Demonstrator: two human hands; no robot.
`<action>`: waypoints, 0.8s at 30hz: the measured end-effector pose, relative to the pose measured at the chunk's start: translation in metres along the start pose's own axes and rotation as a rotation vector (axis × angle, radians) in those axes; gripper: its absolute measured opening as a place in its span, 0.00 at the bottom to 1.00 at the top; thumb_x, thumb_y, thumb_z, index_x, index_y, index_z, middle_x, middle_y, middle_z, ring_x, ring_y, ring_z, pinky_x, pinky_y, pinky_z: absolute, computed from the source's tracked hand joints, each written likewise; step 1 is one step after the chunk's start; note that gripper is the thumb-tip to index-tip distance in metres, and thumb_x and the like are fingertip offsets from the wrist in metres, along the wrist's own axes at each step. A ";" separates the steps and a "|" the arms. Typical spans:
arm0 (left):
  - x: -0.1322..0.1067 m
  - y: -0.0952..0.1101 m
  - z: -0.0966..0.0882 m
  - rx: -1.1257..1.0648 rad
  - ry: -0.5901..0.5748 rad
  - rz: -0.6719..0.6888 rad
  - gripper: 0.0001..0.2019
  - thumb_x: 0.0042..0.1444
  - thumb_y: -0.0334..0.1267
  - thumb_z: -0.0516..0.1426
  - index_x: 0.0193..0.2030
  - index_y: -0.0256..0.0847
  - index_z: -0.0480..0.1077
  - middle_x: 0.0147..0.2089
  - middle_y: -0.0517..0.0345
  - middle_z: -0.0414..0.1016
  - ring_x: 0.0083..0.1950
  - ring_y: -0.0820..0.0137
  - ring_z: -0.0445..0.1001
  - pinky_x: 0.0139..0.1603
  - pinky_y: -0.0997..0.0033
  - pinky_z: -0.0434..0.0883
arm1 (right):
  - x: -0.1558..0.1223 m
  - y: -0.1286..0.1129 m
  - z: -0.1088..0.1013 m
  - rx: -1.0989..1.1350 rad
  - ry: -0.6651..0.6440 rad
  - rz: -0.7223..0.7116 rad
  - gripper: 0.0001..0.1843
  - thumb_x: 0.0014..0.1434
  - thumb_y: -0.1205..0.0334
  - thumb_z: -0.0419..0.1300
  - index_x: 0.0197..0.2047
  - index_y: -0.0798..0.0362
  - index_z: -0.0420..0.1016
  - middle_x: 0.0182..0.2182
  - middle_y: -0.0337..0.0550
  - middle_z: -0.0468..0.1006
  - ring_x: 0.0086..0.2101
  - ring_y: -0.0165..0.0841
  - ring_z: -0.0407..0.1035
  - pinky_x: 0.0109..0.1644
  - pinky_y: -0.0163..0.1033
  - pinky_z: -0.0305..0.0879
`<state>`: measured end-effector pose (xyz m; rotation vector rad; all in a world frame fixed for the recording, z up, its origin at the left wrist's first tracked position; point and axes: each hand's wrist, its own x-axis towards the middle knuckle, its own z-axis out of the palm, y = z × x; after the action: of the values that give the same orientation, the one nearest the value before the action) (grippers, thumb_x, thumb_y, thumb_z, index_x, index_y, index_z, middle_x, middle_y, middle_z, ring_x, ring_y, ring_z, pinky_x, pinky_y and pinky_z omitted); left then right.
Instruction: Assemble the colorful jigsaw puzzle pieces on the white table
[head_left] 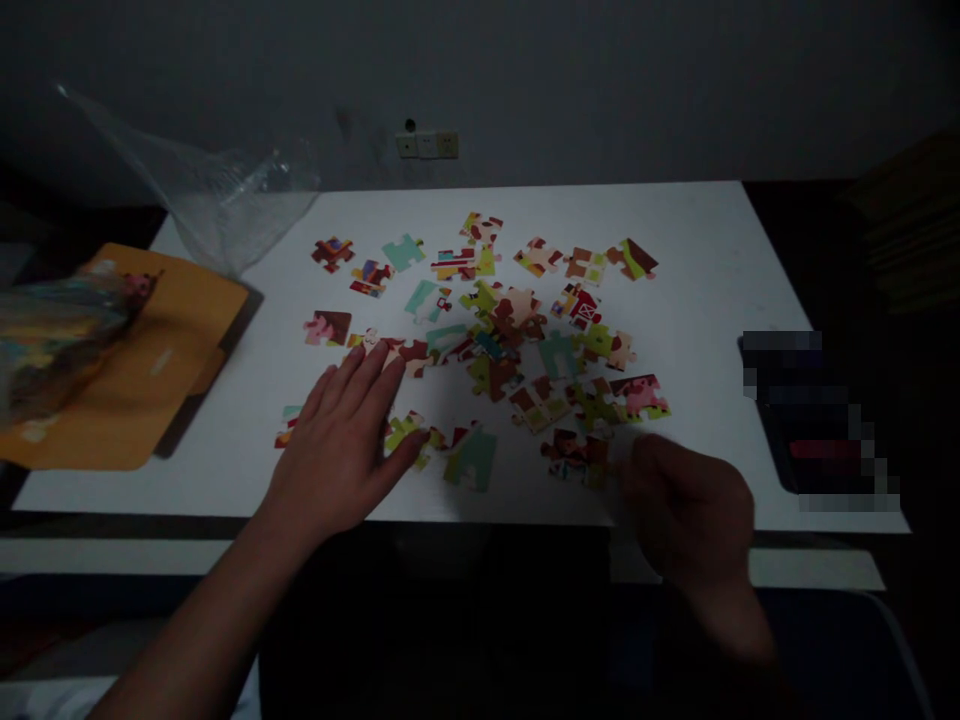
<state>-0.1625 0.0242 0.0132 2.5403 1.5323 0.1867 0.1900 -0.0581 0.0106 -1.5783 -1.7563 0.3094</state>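
Note:
Loose jigsaw puzzle pieces lie spread over the white table, several overlapping in a heap at the middle. My left hand rests flat with its fingers stretched out, its fingertips on a cream and brown piece. Under and beside that hand are a green piece and a partly covered red and teal piece. At the front edge, my right hand is closed and slightly blurred. Its curled fingers hide whatever they may hold. Just left of it sits a dark brown piece.
An orange envelope with a clear packet on it lies at the left. Behind it stands a crumpled clear plastic bag. A dark, partly pixelated object is at the right. Wall sockets are behind the table.

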 end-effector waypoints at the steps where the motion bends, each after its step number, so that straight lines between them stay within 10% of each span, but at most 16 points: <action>1: 0.000 0.000 0.000 -0.009 0.002 0.000 0.41 0.77 0.57 0.55 0.89 0.52 0.45 0.91 0.45 0.49 0.90 0.40 0.51 0.86 0.26 0.54 | 0.000 0.000 -0.001 -0.012 -0.006 -0.011 0.23 0.67 0.66 0.59 0.25 0.47 0.51 0.20 0.30 0.53 0.20 0.27 0.50 0.24 0.38 0.46; 14: 0.002 -0.002 0.002 -0.041 0.068 0.028 0.42 0.74 0.51 0.58 0.89 0.55 0.44 0.89 0.47 0.56 0.87 0.41 0.57 0.85 0.26 0.59 | -0.003 -0.001 -0.002 -0.008 0.004 -0.063 0.20 0.67 0.67 0.61 0.28 0.46 0.56 0.19 0.32 0.60 0.19 0.30 0.59 0.23 0.41 0.53; 24: 0.013 0.006 -0.001 -0.033 0.187 0.067 0.32 0.72 0.45 0.59 0.80 0.45 0.63 0.81 0.38 0.69 0.83 0.41 0.67 0.83 0.27 0.65 | 0.001 -0.001 0.000 -0.010 0.042 -0.096 0.23 0.69 0.66 0.61 0.25 0.48 0.56 0.18 0.30 0.57 0.17 0.26 0.55 0.22 0.37 0.46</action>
<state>-0.1512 0.0325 0.0156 2.6134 1.4927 0.4669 0.1888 -0.0575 0.0116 -1.4914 -1.7973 0.2188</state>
